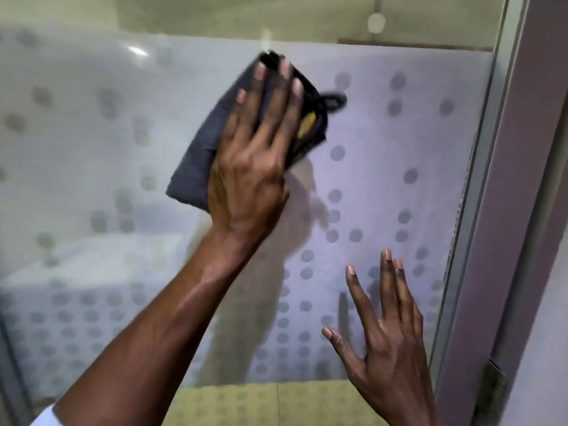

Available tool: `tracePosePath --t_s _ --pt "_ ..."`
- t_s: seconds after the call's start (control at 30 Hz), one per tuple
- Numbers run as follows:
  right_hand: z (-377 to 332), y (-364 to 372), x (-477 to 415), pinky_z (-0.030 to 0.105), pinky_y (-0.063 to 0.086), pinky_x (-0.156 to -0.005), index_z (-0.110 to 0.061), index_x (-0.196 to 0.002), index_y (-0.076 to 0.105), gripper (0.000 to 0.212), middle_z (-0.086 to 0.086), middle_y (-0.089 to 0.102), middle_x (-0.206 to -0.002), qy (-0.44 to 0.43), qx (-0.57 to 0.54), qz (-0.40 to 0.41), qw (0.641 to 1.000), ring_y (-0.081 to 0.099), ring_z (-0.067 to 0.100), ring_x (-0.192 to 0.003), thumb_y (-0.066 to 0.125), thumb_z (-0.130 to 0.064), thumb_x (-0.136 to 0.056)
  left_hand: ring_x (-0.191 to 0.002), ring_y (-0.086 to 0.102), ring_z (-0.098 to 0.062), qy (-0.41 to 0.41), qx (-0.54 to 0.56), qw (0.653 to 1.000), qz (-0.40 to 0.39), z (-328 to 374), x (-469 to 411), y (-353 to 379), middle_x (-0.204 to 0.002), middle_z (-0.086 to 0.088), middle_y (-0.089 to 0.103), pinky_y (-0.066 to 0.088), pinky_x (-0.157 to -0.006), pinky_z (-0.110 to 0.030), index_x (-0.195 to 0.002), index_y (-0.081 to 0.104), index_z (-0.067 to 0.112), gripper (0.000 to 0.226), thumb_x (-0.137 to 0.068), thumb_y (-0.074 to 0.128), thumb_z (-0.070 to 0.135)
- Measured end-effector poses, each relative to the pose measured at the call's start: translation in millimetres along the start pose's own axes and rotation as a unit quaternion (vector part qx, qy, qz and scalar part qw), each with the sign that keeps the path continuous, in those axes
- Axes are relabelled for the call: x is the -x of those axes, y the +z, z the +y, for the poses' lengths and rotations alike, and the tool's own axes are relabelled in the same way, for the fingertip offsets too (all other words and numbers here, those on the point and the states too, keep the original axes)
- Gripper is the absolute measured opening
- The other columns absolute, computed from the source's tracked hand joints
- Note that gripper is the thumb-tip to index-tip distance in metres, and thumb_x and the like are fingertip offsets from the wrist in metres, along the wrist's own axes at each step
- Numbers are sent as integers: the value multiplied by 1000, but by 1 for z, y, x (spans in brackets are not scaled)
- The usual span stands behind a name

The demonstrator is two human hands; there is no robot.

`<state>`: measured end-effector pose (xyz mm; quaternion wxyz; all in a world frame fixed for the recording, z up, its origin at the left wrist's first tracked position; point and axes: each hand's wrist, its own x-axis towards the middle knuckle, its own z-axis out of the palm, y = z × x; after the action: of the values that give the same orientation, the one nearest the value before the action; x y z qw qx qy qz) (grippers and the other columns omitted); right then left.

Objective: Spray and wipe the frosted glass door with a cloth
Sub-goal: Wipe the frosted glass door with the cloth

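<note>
The frosted glass door (384,186) fills the view, pale with rows of grey dots. My left hand (255,161) lies flat on a dark grey cloth (199,161) and presses it against the glass in the upper middle. The cloth has a yellow tag and a dark loop at its right edge. My right hand (384,333) is lower right, fingers spread, palm toward the glass with nothing in it; whether it touches the glass is unclear. No spray bottle is in view.
A grey metal door frame (504,210) runs down the right side, with a hinge (491,392) near its bottom. Clear strips of glass lie above and below the frosted panel.
</note>
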<state>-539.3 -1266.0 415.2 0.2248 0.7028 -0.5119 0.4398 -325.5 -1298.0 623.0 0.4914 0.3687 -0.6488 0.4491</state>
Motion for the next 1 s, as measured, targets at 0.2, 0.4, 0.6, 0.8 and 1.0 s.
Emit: tracePosePath --t_s 0.2,0.4,0.6,0.8,1.0 --pt "9 -2 2 56 42 -119 -27 -169 34 88 11 8 -184 -18 0 1 1000 11 33 -171 63 -62 -94 -170 29 -32 85 50 989 -108 41 126 3 -179 -11 37 31 -138 -48 -167 44 5 66 -113 5 -1" --pt "26 -15 2 53 37 -125 -20 -170 31 88 10 11 -183 -42 5 -1 999 15 31 -170 61 -58 -97 -166 38 -30 63 47 984 -158 59 228 0 -174 -8 47 40 -129 -47 -160 55 8 62 -117 12 1" --pt "65 -32 -8 64 23 -133 -18 -171 27 100 15 3 -183 43 42 38 997 6 37 -171 61 -69 -92 -167 34 -31 52 11 985 -167 61 230 2 -171 -9 48 24 -138 -42 -157 56 7 73 -106 7 -9" --pt "83 -28 -7 66 32 -128 -24 -173 15 106 9 -5 -184 41 21 -2 999 -1 33 -171 61 -73 -91 -171 26 -37 -28 32 993 -108 68 189 1 -180 -13 33 27 -138 -53 -162 49 2 87 -80 31 -19" --pt "89 -29 -6 69 36 -125 -26 -173 19 100 8 -1 -184 36 -1 0 999 2 31 -171 51 -77 -93 -169 22 -47 -167 83 982 34 39 25 4 -178 -26 31 23 -138 -63 -168 38 -3 103 -66 47 -19"
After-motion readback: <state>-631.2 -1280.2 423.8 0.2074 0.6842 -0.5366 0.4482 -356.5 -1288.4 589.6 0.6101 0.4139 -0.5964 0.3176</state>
